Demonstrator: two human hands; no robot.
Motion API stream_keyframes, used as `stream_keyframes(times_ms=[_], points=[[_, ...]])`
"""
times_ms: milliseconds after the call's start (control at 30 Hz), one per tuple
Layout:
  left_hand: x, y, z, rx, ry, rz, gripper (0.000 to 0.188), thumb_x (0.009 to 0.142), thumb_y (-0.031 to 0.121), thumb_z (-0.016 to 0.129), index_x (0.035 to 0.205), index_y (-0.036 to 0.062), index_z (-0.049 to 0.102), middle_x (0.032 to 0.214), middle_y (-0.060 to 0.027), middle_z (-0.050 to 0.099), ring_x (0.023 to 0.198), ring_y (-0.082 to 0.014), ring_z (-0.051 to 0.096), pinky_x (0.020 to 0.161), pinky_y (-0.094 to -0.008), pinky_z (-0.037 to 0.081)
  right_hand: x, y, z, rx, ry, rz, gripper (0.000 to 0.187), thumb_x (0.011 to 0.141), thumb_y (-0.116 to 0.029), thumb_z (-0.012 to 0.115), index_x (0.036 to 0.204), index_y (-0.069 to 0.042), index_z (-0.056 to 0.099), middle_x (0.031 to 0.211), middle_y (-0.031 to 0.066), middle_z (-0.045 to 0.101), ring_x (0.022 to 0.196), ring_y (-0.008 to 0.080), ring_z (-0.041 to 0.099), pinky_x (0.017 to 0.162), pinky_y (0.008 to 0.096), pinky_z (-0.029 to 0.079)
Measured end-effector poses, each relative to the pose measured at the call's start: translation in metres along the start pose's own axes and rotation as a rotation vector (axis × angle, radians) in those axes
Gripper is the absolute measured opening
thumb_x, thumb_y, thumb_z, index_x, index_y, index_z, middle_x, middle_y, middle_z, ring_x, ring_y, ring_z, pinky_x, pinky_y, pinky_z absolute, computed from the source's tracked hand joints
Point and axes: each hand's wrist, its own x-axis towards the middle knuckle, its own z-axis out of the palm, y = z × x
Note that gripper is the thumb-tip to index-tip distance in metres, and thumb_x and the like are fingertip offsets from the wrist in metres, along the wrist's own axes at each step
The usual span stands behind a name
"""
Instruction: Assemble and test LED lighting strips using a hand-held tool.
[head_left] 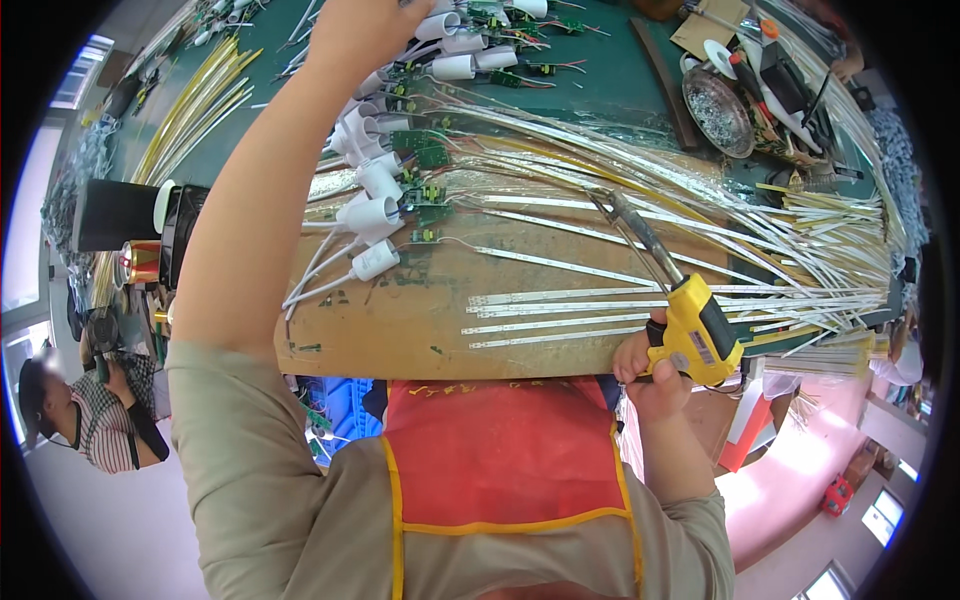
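Soldering gun (690, 325), yellow-bodied with a dark grip and a long metal tip, sits at the near right edge of a worn wooden board (400, 320); the right hand (650, 365) has its fingers wrapped fully round the handle, holding it firmly with the tip angled up and to the far left over a row of thin white strips (560, 300); the tool looks rigid and moderately weighty, its plastic grip the only sensible place to take hold, since the metal barrel is likely hot. The left hand (360, 30) is raised toward the far side of the bench, above a cluster of white cylindrical lamp caps (370, 215) wired to small green circuit boards (430, 155); its fingers run out at the top edge of the picture, so whether they are open or hold anything cannot be told. The strips fan out in a large bundle to the right; they appear light, flexible and easily kinked, the boards small and fragile. A round metal dish (717, 112) stands far right among other tools; bundles of yellow strips (195, 105) lie far left on the green bench top (600, 90); a black cylinder (115, 215) and a drinks can (140, 262) stand at the left. Another person (90, 415) sits at the near left.
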Motion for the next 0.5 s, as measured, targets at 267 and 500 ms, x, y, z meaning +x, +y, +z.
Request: stream_keyframes(times_ms=[267,500], points=[[0.013,0.038,-0.047,-0.052,0.082,0.129,0.039,0.087,0.016,0.07,0.125,0.0079,0.068,0.108,-0.0167,0.071,0.109,-0.0384,0.064,0.095,-0.0474,0.05,0.003,-0.001,0.003,-0.023,-0.003,-0.008,0.072,0.091,-0.039,0.076,0.145,-0.002,0.045,0.074,0.0021,0.052,0.06,0.0154,0.051,0.056,0.0326,0.044],[-0.104,0.08,-0.157,-0.066,-0.353,0.306,0.03,0.082,0.012,0.078,0.111,0.009,0.075,0.111,-0.0119,0.072,0.103,-0.0322,0.068,0.087,-0.0396,0.052,0.0,-0.002,0.0,-0.043,0.036,0.014,0.075,0.088,-0.043,0.08,0.145,-0.006,0.047,0.074,0.0012,0.053,0.059,0.016,0.051,0.056,0.0327,0.043]])
